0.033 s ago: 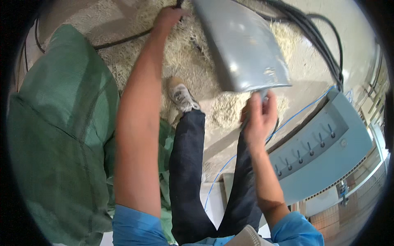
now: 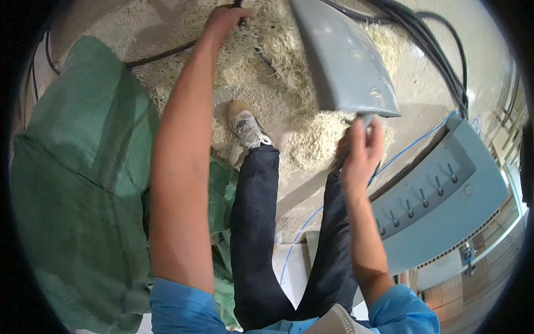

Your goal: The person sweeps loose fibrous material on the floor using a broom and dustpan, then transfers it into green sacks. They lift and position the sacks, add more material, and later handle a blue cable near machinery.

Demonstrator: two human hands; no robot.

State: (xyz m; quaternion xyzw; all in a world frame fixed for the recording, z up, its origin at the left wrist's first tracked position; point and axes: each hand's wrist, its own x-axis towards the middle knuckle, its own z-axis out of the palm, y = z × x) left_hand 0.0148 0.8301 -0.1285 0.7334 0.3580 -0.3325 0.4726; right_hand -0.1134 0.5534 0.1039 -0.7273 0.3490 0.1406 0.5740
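Observation:
My right hand (image 2: 360, 153) is closed around the short handle of a grey scoop (image 2: 353, 64). The scoop's wide, smooth blade extends away from me over a heap of pale shredded material (image 2: 311, 142). At the far end of my outstretched left arm, my left hand (image 2: 223, 20) is closed on a black cable (image 2: 238, 3), its fingers partly hidden. More pale shreds lie around and beneath that hand. The scoop's far end is cut off by the picture's top edge.
A large green woven sack (image 2: 83, 183) fills the left side. On the right stands a blue-grey panel (image 2: 445, 206) with a row of toggle switches. Thick black cables (image 2: 428, 53) run along the far right, and a thin blue wire (image 2: 303, 231) crosses the floor. My shoe (image 2: 247, 127) stands among the shreds.
The scoop and my right hand have shifted slightly right, uncovering more shreds to the left of the blade. My left hand has moved a little left.

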